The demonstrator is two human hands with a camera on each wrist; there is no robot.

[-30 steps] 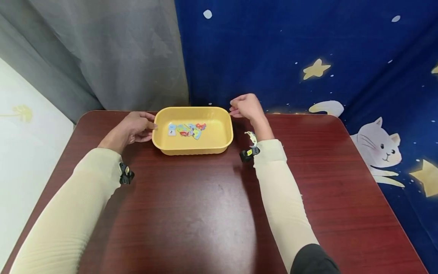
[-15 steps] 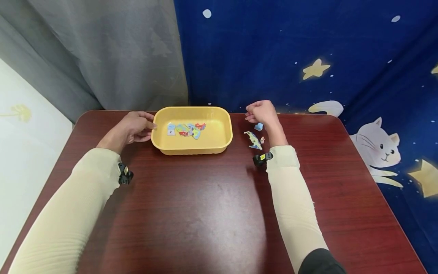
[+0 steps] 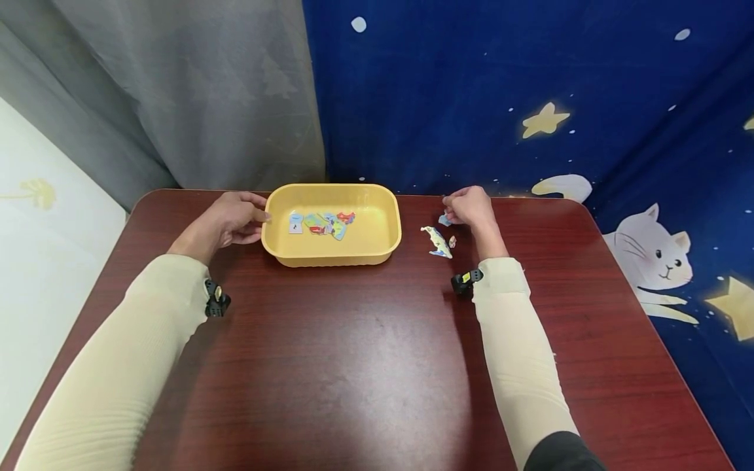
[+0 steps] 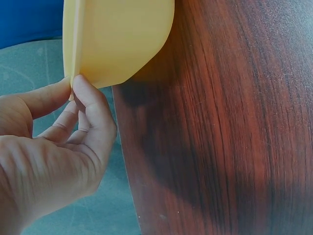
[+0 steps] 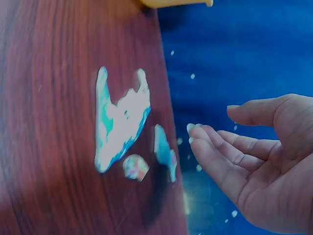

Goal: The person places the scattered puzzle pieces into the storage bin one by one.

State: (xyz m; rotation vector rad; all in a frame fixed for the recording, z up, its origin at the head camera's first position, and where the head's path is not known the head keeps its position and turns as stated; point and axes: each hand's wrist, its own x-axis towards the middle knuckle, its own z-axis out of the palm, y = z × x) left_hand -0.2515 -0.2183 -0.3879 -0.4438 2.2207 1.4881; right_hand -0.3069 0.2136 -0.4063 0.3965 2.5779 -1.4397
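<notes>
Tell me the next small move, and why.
I'd probably pinch the small blue piece with the right grip: it hangs close to that piece, holding nothing visible, while the left grip pinches the rim of the yellow tray.

One counter (image 3: 330,360) is carrying one yellow basin (image 3: 374,226) and three loose pieces (image 5: 122,125) (image 5: 136,167) (image 5: 164,151); inside the basin, overlapping pieces (image 3: 338,227) are defying an exact count. Two hands (image 3: 232,219) (image 3: 472,208) are showing, and two curtains (image 3: 230,98) (image 3: 436,98) are hanging behind.

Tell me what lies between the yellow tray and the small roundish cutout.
The large white-and-blue cutout, in the head view; from there to the tray, bare tabletop.
</notes>
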